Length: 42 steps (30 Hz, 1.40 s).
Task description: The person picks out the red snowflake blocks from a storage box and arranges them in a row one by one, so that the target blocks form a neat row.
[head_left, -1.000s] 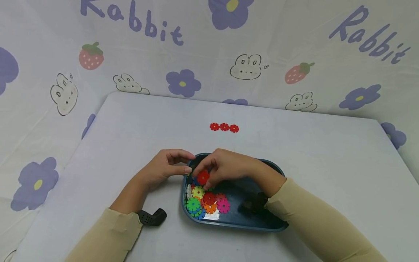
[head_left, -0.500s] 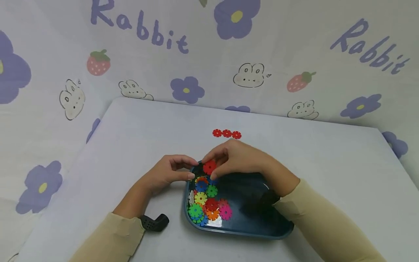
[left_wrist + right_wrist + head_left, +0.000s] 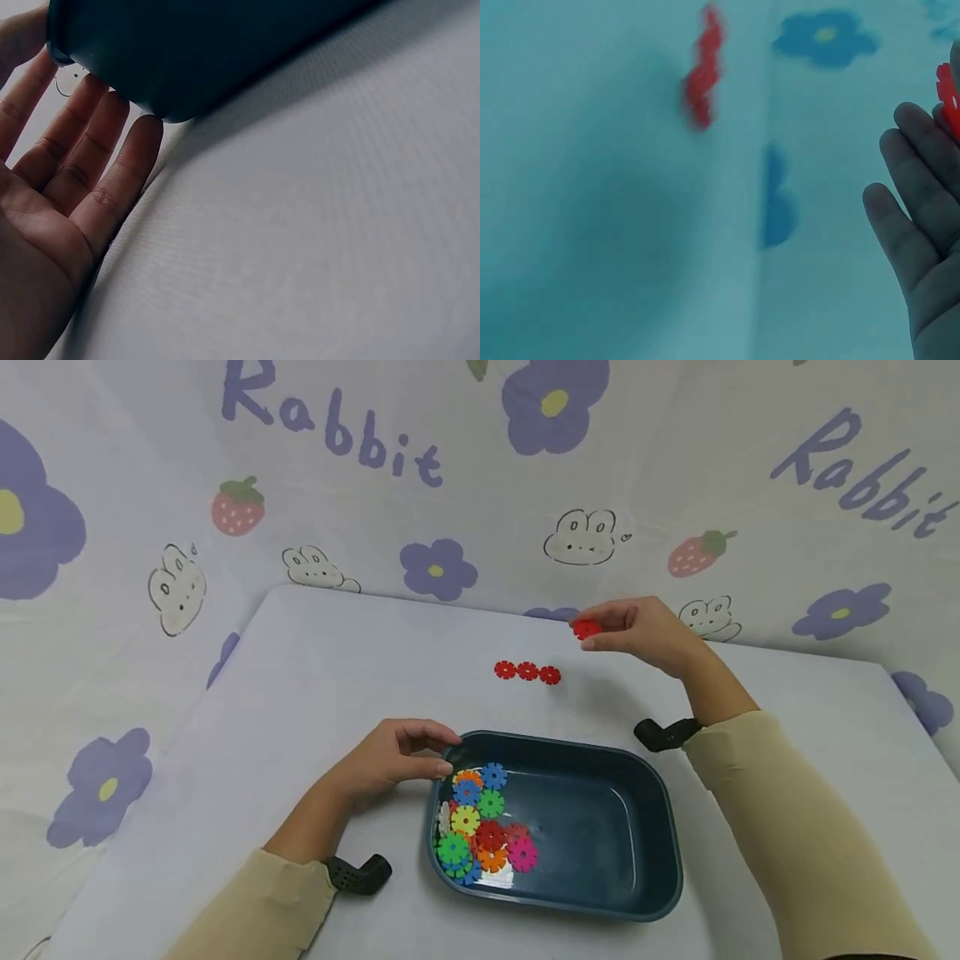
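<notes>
Above the far part of the table, my right hand [image 3: 645, 631] pinches a red notched plastic disc [image 3: 587, 629] between thumb and fingers. The disc's edge [image 3: 946, 90] also shows at the right of the right wrist view. Just left of and below that hand, a row of three red discs [image 3: 528, 671] lies on the table. My left hand [image 3: 393, 756] holds the far left corner of a dark blue tray [image 3: 667, 827]. In the left wrist view, its fingertips [image 3: 150, 129] rest against the tray's outer wall [image 3: 202, 60].
Several loose notched discs, among them a green disc [image 3: 453, 848], a yellow disc [image 3: 465, 820] and a pink disc [image 3: 522, 853], are heaped at the tray's left end. The white table [image 3: 360, 643] ends at a patterned cloth backdrop [image 3: 480, 485].
My right hand has lifted a red disc out of the tray and carried it away and to the right, beyond the row. My left hand stays at the tray's corner.
</notes>
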{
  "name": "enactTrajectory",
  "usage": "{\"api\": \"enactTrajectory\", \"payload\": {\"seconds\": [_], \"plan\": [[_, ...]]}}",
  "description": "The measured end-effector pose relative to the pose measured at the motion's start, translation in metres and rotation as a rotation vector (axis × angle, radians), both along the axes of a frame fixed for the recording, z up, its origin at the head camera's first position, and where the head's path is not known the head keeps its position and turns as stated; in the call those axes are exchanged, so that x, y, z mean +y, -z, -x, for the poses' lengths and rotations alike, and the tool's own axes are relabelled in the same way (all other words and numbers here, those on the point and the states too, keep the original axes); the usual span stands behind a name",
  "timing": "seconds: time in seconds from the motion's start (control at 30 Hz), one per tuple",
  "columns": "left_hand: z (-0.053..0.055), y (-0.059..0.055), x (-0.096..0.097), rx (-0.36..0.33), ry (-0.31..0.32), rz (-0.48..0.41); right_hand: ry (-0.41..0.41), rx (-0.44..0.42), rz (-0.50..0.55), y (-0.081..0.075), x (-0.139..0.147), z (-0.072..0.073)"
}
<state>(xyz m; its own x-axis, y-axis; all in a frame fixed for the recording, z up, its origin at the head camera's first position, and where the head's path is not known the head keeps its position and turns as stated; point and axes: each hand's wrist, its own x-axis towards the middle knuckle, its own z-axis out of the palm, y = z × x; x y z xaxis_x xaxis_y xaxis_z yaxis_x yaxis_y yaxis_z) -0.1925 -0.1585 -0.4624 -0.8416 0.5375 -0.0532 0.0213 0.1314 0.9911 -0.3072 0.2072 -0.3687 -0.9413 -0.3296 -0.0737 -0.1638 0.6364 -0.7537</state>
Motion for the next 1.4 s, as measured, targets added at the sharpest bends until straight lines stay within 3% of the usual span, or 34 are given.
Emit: {"api": "enactTrajectory", "payload": {"seconds": [0.17,0.27,0.73,1.4], "plan": [[-0.002,0.003,0.0,-0.008,0.0,-0.002,0.01,-0.08,-0.147,0.048,0.02,0.012],[-0.002,0.003,0.0,-0.011,0.001,-0.017,-0.001,-0.063,-0.195,0.061,0.022,0.015],[-0.001,-0.003,0.002,0.007,-0.003,-0.004,-0.081,0.062,-0.431,0.053,-0.001,0.013],[0.001,0.0,0.003,-0.022,-0.009,-0.009,-0.098,0.053,-0.46,0.055,-0.007,0.012]]}}
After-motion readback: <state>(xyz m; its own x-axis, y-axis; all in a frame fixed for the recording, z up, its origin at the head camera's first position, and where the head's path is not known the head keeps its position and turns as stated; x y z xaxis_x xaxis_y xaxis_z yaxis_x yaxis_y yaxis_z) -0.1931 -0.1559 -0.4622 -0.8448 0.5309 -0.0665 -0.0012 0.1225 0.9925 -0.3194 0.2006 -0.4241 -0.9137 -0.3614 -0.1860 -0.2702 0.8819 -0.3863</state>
